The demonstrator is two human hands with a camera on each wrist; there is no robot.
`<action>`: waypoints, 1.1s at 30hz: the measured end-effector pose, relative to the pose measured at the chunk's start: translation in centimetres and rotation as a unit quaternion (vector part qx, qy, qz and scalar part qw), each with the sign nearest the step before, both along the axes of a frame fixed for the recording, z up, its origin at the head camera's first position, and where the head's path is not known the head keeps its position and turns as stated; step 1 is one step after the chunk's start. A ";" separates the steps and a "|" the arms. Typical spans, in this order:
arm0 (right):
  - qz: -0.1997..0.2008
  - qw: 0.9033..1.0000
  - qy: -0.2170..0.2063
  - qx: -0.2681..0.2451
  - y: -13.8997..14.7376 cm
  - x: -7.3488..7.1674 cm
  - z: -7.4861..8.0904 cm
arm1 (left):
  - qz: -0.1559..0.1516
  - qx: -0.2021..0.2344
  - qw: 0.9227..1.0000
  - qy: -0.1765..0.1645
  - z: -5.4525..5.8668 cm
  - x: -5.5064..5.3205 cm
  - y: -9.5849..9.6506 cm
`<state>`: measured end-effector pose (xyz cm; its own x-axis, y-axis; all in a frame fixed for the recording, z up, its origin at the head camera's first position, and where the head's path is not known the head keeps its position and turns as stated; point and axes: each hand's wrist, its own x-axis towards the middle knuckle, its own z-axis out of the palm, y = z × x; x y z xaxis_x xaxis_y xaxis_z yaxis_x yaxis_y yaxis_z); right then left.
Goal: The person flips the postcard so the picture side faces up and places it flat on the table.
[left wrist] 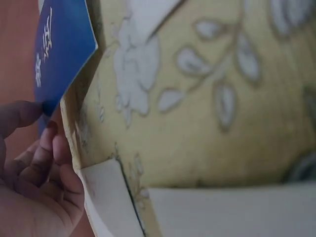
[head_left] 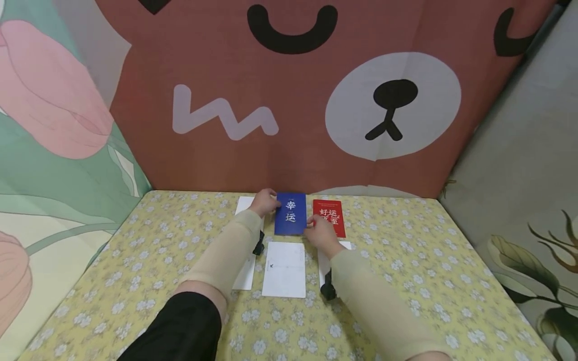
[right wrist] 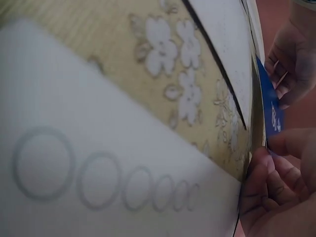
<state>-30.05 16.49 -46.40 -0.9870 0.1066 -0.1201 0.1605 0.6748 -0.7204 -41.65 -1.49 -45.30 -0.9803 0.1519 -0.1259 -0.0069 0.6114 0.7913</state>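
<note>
Both hands pinch a blue card [head_left: 290,213] with pale Chinese characters. My left hand [head_left: 265,202] grips its left edge between thumb and fingers. At its lower right corner is my right hand [head_left: 322,234], thumb and fingertips closed on the edge. In the left wrist view the card [left wrist: 64,54] stands tilted, lifted off the cloth. A red card [head_left: 328,206] with pale characters lies just right, partly behind the right hand. Below the blue card lies a white sheet [head_left: 283,271] with a small dark mark.
White paper [head_left: 244,278] lies under the left forearm, and another white sheet [head_left: 322,260] is partly covered by the right wrist. A row of printed circles shows on white paper [right wrist: 74,123]. The flowered tablecloth [head_left: 171,260] meets a brown bear backdrop [head_left: 293,165] behind.
</note>
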 end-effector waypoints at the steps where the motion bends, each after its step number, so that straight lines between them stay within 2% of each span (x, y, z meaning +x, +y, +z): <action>1: 0.006 1.000 0.000 0.008 -0.1 0.0 -0.1 | -0.005 -0.010 1.000 0.002 -0.2 0.0 -0.1; 6: 0.016 0.999 -0.002 0.037 -0.4 0.2 0.0 | -0.036 -0.080 0.996 0.035 -0.7 -0.1 -0.1; 10: 0.026 0.998 -0.006 0.055 -0.5 0.2 0.3 | -0.045 -0.113 0.992 0.036 -0.9 -0.2 0.0; 21: 0.041 0.996 -0.009 0.084 -0.6 -0.3 0.0 | -0.046 -0.130 0.990 0.023 -1.5 -0.6 0.4; 26: 0.048 0.994 -0.012 0.098 -0.7 0.0 0.4 | -0.049 -0.143 0.988 0.017 -1.1 -0.4 0.7; 29: 0.050 0.994 -0.017 0.094 -0.7 0.1 0.6 | -0.053 -0.142 0.988 0.016 -1.1 -0.2 0.6; 33: 0.036 0.997 -0.031 0.063 -0.2 -0.3 0.9 | -0.072 -0.135 0.988 0.019 -0.6 0.0 0.3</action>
